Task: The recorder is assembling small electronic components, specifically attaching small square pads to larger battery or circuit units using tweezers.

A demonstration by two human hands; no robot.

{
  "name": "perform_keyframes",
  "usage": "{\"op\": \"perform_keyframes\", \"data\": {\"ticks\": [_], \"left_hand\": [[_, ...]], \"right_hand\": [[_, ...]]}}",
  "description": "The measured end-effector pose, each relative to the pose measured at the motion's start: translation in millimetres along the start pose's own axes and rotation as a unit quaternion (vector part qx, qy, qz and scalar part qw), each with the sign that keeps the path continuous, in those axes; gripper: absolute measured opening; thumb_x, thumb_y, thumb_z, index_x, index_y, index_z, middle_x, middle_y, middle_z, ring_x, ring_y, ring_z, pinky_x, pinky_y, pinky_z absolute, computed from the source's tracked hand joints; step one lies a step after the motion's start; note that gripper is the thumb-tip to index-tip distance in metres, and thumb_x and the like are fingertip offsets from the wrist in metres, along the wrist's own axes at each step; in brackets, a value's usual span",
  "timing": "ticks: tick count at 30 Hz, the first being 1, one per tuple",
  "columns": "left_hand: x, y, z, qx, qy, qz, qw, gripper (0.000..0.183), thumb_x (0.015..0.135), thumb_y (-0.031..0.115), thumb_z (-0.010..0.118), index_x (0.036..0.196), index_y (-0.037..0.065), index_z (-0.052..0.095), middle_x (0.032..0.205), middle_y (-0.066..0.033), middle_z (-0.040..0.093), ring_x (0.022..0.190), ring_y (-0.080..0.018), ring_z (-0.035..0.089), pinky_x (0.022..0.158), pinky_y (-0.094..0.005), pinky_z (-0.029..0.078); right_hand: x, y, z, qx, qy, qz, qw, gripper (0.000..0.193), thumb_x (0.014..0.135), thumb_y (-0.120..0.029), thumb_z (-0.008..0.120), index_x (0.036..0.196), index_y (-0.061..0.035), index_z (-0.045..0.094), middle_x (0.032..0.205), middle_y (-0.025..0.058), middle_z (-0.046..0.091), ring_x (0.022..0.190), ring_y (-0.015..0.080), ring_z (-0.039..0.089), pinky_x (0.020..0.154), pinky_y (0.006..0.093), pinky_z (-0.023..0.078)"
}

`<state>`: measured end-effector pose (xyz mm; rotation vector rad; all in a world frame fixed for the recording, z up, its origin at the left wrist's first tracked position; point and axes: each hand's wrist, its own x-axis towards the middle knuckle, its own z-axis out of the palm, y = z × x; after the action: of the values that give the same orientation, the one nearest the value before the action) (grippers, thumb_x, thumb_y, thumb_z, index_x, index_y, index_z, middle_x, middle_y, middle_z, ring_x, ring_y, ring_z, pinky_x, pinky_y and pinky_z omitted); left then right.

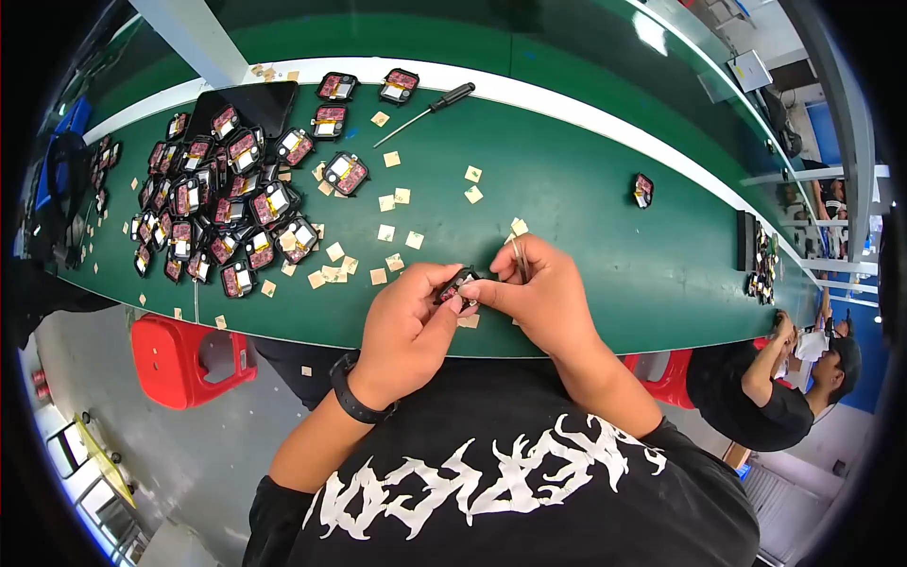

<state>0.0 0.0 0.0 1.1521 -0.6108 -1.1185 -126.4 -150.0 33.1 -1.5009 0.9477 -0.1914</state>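
Far left, a red plastic stool (165, 364) sits on the floor, tucked up by the near edge of my green bench (595, 236). Above it on the bench there's a big messy heap of little black-cased units (227, 194), most of them showing red circuit boards, pale blocks and bits of yellow. A flat black panel (276, 106) lies at the back of the heap. Small beige squares (386, 203) are scattered all around, and a screwdriver (425, 115) with a dark handle lies at an angle near the back edge.

Middle of it all, just over the near edge: my left hand (411, 317), black band (352, 395) on the wrist, has one unit (457, 285) pinched between thumb and fingers. My right hand (539, 288) is right up against it, thumb on the unit, with a thin metal tool (521, 260) gripped in the fingers. There's a beige square at the tool's far end; can't tell if they're touching.

Further right, a lone unit (643, 190) sits well apart. Past that, a long black box (746, 241), more small parts (761, 276) and a co-worker in black (756, 402).
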Motion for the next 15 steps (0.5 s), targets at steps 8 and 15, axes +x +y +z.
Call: {"op": "perform_keyframes", "data": {"ticks": [8,15], "left_hand": [[-1,0,1,0.044,-0.005,0.017,0.999,0.033,0.104,-0.006,0.052,0.137,-0.007,0.05,0.124,-0.0129,0.065,0.113,-0.0163,0.066,0.099,-0.0321,0.055],[-2,10,14,0.158,0.047,0.047,0.985,0.03,0.102,-0.004,0.058,0.132,-0.007,0.058,0.111,-0.0127,0.071,0.092,-0.0139,0.071,0.082,-0.0299,0.06]], "right_hand": [[8,-16,-7,-0.001,-0.093,0.019,0.995,0.017,0.086,-0.012,0.086,0.088,-0.0032,0.072,0.074,-0.0054,0.058,0.067,0.003,0.05,0.056,0.02,0.036],[-8,-20,-5,0.115,-0.091,0.057,0.988,0.014,0.093,-0.007,0.079,0.091,-0.0005,0.067,0.083,0.0012,0.069,0.076,0.005,0.062,0.065,0.0209,0.048]]}}
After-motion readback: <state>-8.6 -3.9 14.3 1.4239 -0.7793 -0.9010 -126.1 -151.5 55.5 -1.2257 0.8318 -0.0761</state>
